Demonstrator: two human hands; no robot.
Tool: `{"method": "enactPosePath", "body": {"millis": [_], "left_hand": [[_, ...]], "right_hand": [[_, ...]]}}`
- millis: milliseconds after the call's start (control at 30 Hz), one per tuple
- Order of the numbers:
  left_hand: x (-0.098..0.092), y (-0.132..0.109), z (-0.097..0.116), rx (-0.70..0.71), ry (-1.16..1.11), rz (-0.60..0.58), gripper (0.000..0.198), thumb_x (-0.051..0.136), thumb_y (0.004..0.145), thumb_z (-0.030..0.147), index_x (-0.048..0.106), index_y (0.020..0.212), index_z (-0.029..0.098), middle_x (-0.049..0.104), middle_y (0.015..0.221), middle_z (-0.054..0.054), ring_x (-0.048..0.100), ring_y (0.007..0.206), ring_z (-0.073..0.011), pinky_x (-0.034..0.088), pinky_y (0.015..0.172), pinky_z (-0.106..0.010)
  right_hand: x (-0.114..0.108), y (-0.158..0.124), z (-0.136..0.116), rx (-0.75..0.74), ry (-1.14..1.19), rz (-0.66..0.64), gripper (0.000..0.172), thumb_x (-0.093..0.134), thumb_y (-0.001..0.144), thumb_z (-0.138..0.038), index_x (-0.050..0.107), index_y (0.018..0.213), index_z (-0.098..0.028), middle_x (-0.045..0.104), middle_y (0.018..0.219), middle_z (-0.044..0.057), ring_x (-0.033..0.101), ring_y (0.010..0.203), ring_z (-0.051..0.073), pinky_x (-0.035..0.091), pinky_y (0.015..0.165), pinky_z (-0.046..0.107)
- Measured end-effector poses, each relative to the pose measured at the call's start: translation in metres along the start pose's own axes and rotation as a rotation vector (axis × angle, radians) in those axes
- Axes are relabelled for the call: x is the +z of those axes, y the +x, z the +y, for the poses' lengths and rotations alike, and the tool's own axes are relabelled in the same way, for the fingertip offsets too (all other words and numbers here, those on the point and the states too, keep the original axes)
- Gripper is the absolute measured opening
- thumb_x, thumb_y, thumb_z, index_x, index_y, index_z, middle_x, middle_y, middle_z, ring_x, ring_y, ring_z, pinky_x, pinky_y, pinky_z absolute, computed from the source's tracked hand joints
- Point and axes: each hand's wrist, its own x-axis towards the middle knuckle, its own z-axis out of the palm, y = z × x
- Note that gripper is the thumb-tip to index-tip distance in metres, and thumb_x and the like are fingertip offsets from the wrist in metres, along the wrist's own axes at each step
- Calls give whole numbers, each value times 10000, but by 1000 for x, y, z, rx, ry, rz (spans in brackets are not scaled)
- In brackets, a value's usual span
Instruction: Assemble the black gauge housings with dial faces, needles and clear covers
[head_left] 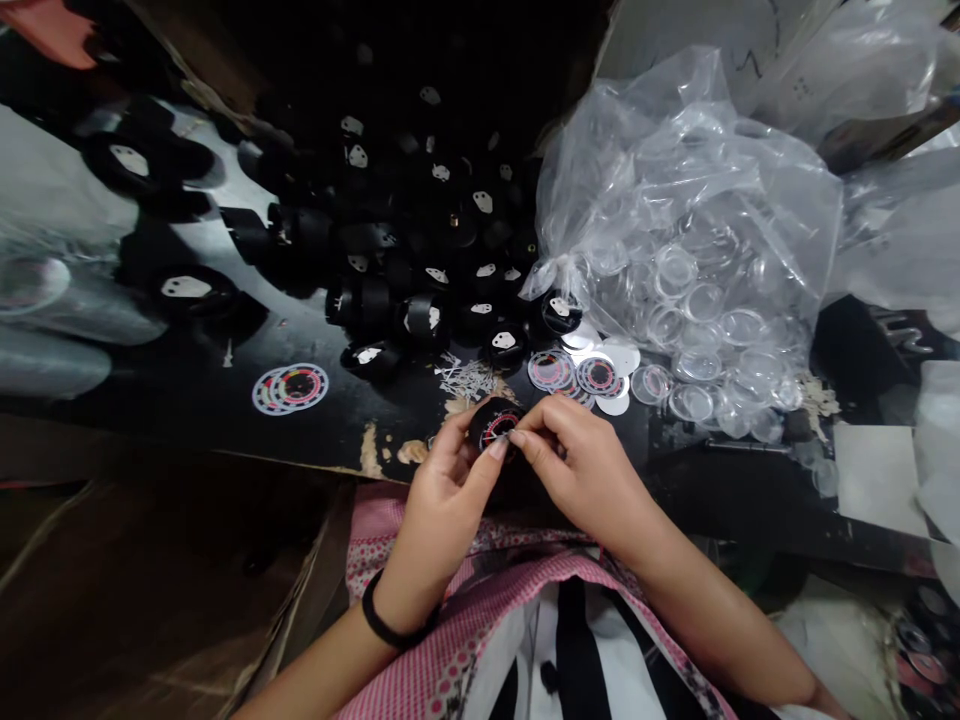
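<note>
My left hand [450, 475] is wrapped round a small black gauge [496, 420] with a printed dial facing up, its thumb along the near rim. The fingers of my right hand [570, 445] are pinched together at the dial's right side; whatever lies between their tips is too small to make out. Just beyond the gauge is a pile of small white pointers [466, 378]. Printed dial discs [551, 370] overlap plain white discs [619, 355] to the right of the pile. More dial discs [291, 388] lie at the left.
Several black gauge housings [367, 355] with white plates crowd the back of the black table [345, 425]. A clear plastic bag [690, 200] of round transparent covers [697, 365] stands at the right, some covers spilling out. A white square [879, 478] lies farther right.
</note>
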Motion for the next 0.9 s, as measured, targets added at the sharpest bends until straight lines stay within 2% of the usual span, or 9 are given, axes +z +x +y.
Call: {"method": "enactPosePath", "body": {"millis": [200,300,400,467,567,600,633,767,900], "left_hand": [[-1,-4,7,113,91,27,261,762,774,274,709,1029,251,742,1064,-23,681,1042,-235,510,962,-310],[-3,-3,5,60,58,41,281,799,731,268,730,1003,246,745,1048,-34,667,1089,-270,496,1003,-342],[-6,0,0,-84,-40,20,306,824,711,308,741,996,238,745,1055,-49,649,1140,-300,498,1027,-379],[-6,3,-4,-167,-152,-2,314,807,734,347,732,1019,242,737,1114,-50,642,1163,-303,508,1032,-412],[2,5,-7,-245,-283,-54,313,770,775,349,722,1057,223,720,1190,-69,654,1153,-295,528,1022,-442],[6,6,-7,-287,-318,-90,316,760,786,351,722,1064,206,721,1192,-86,664,1139,-293,535,1014,-441],[10,6,-8,-354,-359,-129,316,750,798,356,723,1061,184,725,1182,-107,675,1121,-295,542,1006,-438],[26,8,-11,-594,-457,-214,276,675,872,379,726,982,132,747,1102,-151,708,1054,-284,558,977,-416],[31,8,-17,-577,-441,-245,236,653,898,364,726,955,147,753,1083,-128,715,1025,-254,551,982,-408]], "right_hand": [[6,-3,-4,18,60,7,180,555,938,-175,522,761,-189,568,723,-22,518,680,115,380,649,244],[7,-2,-5,78,48,-19,223,584,922,-192,501,715,-190,528,658,-43,477,605,98,345,590,240],[-8,-10,-2,67,8,-53,304,637,891,-231,479,634,-191,492,591,-58,441,545,88,323,557,248],[-28,-25,4,16,-24,160,274,632,894,-242,521,646,-201,525,613,-50,483,576,100,364,590,255],[-61,-54,26,63,-163,907,138,566,920,-220,630,799,-218,614,753,-5,571,719,142,437,714,291],[-70,-63,38,114,-200,1061,110,560,913,-214,657,862,-210,643,818,16,598,789,158,450,770,311],[-76,-70,51,174,-197,1106,124,547,907,-213,670,910,-197,664,882,37,618,862,173,455,827,331],[-82,-78,96,280,-15,942,170,507,887,-222,663,928,-171,664,871,36,627,826,169,478,819,339],[-72,-66,95,212,93,989,142,487,799,-119,611,779,-185,546,667,-24,504,594,117,437,636,284]]}}
